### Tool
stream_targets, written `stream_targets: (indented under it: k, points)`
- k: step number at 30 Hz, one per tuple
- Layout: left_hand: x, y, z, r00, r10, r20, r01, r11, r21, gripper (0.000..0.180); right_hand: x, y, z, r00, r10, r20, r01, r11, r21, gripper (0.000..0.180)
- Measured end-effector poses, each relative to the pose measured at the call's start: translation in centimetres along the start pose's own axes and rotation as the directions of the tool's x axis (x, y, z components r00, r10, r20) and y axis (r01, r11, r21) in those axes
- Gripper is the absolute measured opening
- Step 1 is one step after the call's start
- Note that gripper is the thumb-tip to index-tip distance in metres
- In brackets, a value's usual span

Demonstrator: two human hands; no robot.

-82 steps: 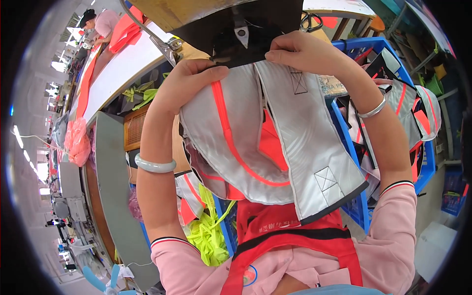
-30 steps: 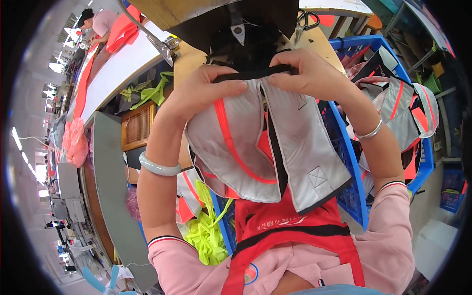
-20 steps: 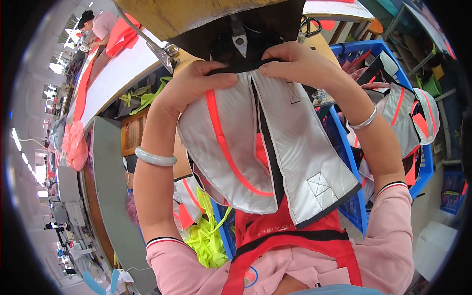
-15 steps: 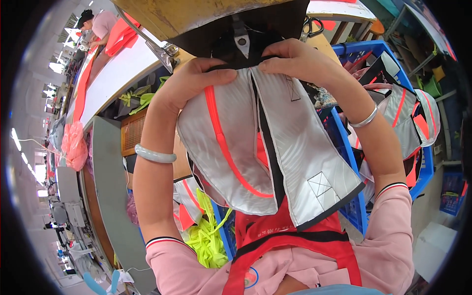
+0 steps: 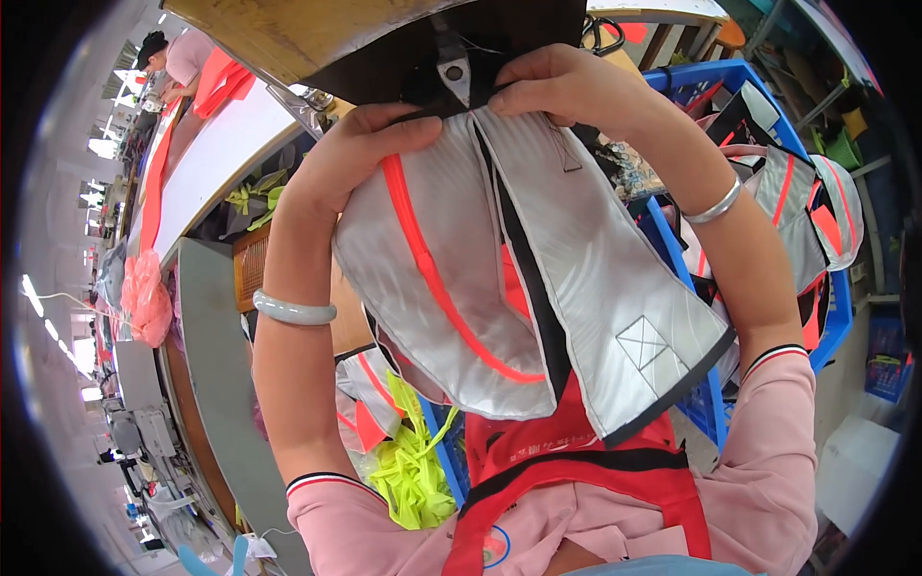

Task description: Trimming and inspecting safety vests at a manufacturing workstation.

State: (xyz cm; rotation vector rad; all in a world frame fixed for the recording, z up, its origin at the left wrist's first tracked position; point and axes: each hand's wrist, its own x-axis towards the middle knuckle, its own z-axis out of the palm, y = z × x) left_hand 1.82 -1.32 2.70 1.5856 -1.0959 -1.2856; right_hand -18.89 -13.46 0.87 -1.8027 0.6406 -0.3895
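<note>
Both hands grip the black upper edge of a silver-grey sewn fabric piece (image 5: pixel 451 250) with orange piping, dark binding and a stitched crossed square. My left hand (image 5: pixel 375 139) pinches it at the left, thumb on the front and fingers behind. At the right, my right hand (image 5: pixel 557 86) pinches the same edge near the middle seam. Between the hands, the edge lies under the pointed metal part (image 5: pixel 454 75) of a dark machine. The fabric hangs down toward my red apron (image 5: pixel 567 437). What the fingertips do behind the cloth is hidden.
A worn yellow-brown machine top (image 5: pixel 288 34) overhangs the hands. Blue crates (image 5: pixel 706 408) with similar silver and orange pieces stand at the right. Scissors (image 5: pixel 603 36) lie behind. Yellow-green strips (image 5: pixel 413 480) are below left. Another person (image 5: pixel 182 58) works at the far left.
Both hands have shifted slightly up and left in the view, still holding the fabric's edge. The lower right corner of the fabric has swung a little to the right.
</note>
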Motion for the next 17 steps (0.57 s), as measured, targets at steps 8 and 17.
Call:
stream_targets:
  k: [8, 17]
  points:
    - [0.7, -0.4, -0.1, 1.0, 0.015, -0.01, -0.015, 1.0, 0.0, 0.037, 0.6, 1.2, -0.1, 0.998, -0.031, -0.05, 0.032, 0.999, 0.019, 0.03]
    - [-1.4, -1.8, -5.0, 0.98, 0.098, -0.175, -0.105, 0.994, -0.032, 0.035, -1.0, 2.9, -7.7, 0.992, -0.058, -0.116, 0.049, 0.995, -0.086, 0.029]
